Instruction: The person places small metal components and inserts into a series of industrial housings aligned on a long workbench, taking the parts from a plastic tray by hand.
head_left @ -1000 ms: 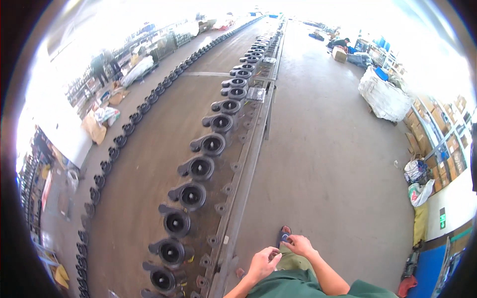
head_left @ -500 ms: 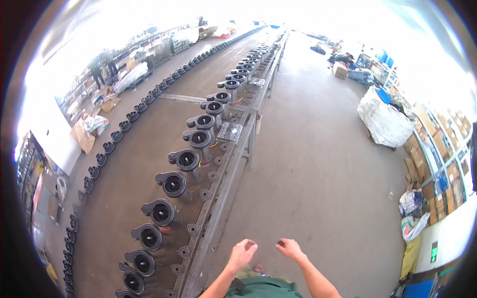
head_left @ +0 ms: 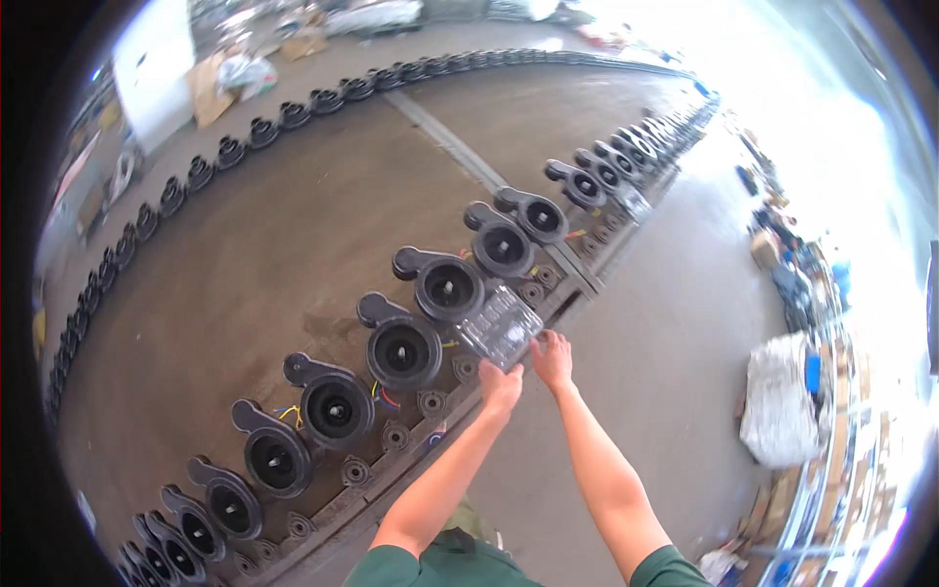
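Note:
A clear plastic tray of small parts lies on the line's near edge, beside black round housings. My left hand has its fingers closed at the tray's near corner. My right hand grips the tray's right corner, its fingertips partly hidden. Just left of the tray stand a black housing with a side lobe and a similar housing behind it. Each has a pale shaft in its dark centre. A flat black flange lies beside my left hand.
The metal rail runs diagonally along the line's near side, with several flanges along it. A second row of black parts curves along the far side. At the right are a large white sack and shelves with cartons.
My view has turned and come closer to the line. Both hands, held in front of my body before, have reached forward to the clear tray.

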`<state>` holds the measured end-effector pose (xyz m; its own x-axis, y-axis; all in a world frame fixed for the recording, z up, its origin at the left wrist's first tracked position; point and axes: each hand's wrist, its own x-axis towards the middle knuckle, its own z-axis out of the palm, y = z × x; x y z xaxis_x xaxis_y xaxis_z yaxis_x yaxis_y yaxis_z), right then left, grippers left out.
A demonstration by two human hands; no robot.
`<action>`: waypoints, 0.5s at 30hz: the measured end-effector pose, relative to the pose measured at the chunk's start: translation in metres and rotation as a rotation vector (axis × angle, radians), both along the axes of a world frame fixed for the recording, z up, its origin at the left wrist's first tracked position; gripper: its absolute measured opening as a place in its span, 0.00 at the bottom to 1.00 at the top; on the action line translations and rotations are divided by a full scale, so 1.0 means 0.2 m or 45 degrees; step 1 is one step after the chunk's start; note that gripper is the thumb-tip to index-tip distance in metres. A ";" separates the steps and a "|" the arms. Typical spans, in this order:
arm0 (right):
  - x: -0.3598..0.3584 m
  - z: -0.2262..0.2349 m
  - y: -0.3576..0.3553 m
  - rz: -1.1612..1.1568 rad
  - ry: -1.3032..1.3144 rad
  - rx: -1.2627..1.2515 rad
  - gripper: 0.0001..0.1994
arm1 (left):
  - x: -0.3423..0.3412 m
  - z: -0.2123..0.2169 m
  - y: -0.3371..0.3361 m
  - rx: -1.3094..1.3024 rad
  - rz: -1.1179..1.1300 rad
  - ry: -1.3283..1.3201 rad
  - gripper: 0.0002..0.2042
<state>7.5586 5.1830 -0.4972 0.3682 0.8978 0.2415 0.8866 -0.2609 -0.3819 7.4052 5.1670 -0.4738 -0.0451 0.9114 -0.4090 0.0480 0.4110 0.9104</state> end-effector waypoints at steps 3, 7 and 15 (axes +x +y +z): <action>0.08 -0.07 0.37 0.057 -0.029 -0.054 0.19 | 0.15 -0.08 0.16 -0.299 0.258 0.195 0.32; 0.15 -0.14 0.54 0.181 -0.025 -0.264 0.26 | 0.21 -0.11 0.28 -0.583 0.273 0.219 0.34; 0.31 0.07 0.35 0.293 0.800 -0.127 0.23 | 0.31 -0.08 0.15 -0.287 0.534 0.266 0.24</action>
<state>7.6213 5.2520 -0.4828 0.2081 0.9771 -0.0443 0.5409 -0.1527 -0.8271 7.4676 5.1960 -0.4906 -0.4891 0.6881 -0.5360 0.0088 0.6184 0.7858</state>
